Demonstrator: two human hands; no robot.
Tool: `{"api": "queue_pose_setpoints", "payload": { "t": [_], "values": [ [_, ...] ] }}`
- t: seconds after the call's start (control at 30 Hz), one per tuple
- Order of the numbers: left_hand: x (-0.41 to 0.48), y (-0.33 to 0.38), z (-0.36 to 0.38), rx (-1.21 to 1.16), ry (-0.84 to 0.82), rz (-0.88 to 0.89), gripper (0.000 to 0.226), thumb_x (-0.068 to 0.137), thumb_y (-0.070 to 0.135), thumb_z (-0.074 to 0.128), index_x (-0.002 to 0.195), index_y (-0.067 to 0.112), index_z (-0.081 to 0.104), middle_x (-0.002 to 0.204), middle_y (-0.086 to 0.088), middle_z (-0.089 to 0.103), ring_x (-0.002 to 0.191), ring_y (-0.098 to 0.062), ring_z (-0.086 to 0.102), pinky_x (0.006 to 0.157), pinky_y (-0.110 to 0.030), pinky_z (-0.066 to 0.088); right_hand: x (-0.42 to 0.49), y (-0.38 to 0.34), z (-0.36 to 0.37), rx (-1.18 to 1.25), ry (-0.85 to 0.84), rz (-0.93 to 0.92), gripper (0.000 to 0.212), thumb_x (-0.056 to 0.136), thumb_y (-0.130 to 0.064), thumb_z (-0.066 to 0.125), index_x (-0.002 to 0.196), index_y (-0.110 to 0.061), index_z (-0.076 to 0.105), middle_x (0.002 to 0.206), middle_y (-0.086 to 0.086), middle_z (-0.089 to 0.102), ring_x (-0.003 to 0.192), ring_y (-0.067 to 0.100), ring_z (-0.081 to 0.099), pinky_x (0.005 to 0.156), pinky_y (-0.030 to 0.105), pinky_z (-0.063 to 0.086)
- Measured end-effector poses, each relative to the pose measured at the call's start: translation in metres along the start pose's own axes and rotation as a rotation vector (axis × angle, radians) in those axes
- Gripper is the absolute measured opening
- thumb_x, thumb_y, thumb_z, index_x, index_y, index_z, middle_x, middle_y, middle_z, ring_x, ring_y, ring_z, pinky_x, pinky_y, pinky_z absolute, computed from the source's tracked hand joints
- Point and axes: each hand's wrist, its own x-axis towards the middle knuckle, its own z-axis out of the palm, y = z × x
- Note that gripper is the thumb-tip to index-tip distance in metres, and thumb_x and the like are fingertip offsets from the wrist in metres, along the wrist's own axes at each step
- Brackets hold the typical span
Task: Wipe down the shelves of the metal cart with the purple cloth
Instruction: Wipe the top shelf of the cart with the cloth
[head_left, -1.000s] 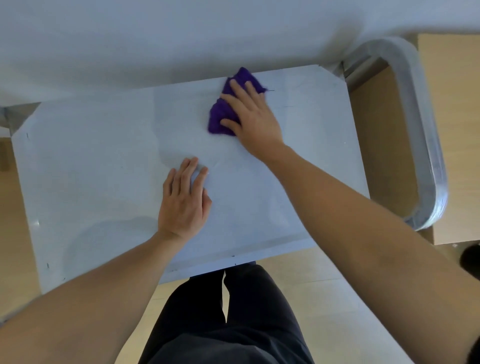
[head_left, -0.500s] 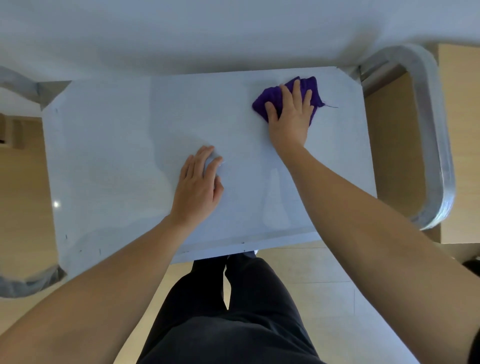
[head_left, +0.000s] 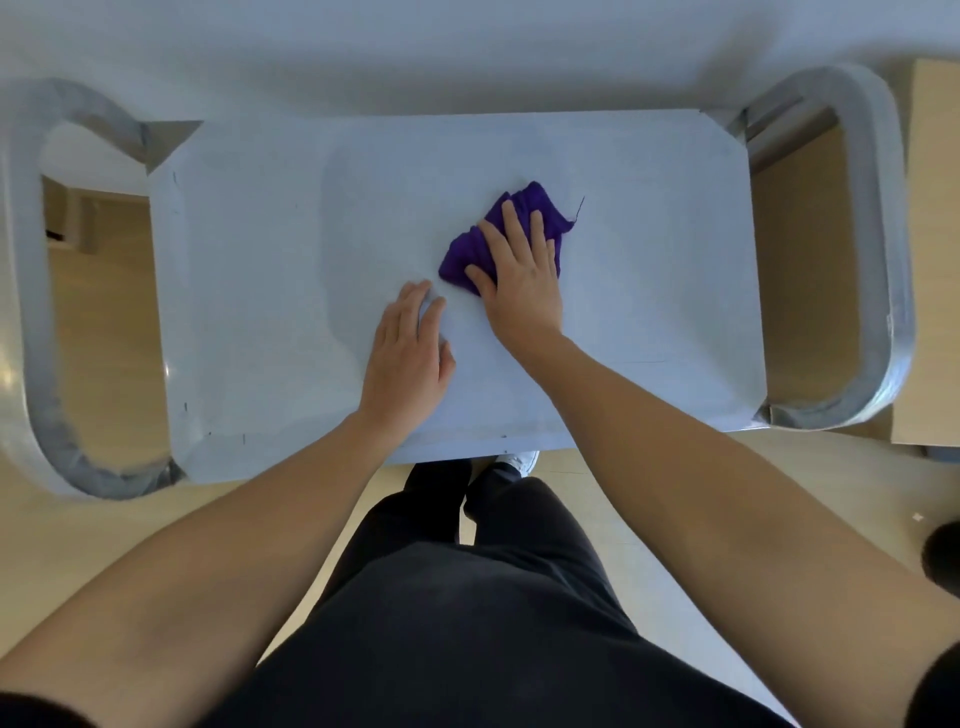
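Now right hand (head_left: 519, 275) presses purple cloth (head_left: 540, 208) on cart shelf (head_left: 270, 291).

No readable text, labels or numbers are visible anywhere.

The right hand (head_left: 519, 275) covers the near half of the purple cloth (head_left: 540, 208). The top shelf (head_left: 260, 312) hides everything under it. A dark object (head_left: 943, 561) is cut off by the right edge.
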Motion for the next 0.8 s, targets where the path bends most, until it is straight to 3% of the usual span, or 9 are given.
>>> {"api": "queue_pose_setpoints", "payload": {
  "t": [0.23, 0.57, 0.8],
  "values": [
    [-0.022, -0.001, -0.004, -0.014, -0.026, -0.012, 0.050, 0.093, 0.013, 0.050, 0.141, 0.000, 0.041, 0.151, -0.017, 0.036, 0.144, -0.030, 0.029, 0.116, -0.042, 0.031, -0.053, -0.004, 0.016, -0.017, -0.035, -0.030, 0.054, 0.100, -0.039, 0.043, 0.150, -0.023, 0.030, 0.161, 0.001, 0.015, 0.149, 0.030, 0.004, 0.122, 0.044, 0.008],
    [-0.057, -0.002, -0.003, -0.059, -0.007, -0.038, 0.035, 0.086, 0.005, 0.057, 0.121, 0.001, 0.055, 0.141, -0.019, 0.047, 0.133, -0.034, 0.044, 0.107, -0.042, 0.043, -0.093, 0.006, 0.022, -0.060, -0.070, -0.136, 0.054, 0.099, -0.041, 0.045, 0.149, -0.024, 0.032, 0.161, 0.001, 0.017, 0.150, 0.029, 0.005, 0.121, 0.044, 0.010],
    [-0.055, 0.020, -0.001, 0.006, -0.065, 0.033, 0.039, 0.089, 0.013, 0.058, 0.128, 0.005, 0.054, 0.144, -0.017, 0.043, 0.135, -0.031, 0.042, 0.109, -0.040, 0.041, -0.120, 0.035, 0.020, -0.084, -0.040, -0.195, 0.054, 0.096, -0.037, 0.054, 0.145, -0.022, 0.038, 0.159, 0.003, 0.024, 0.148, 0.029, 0.014, 0.120, 0.045, 0.020]
  ]
}}
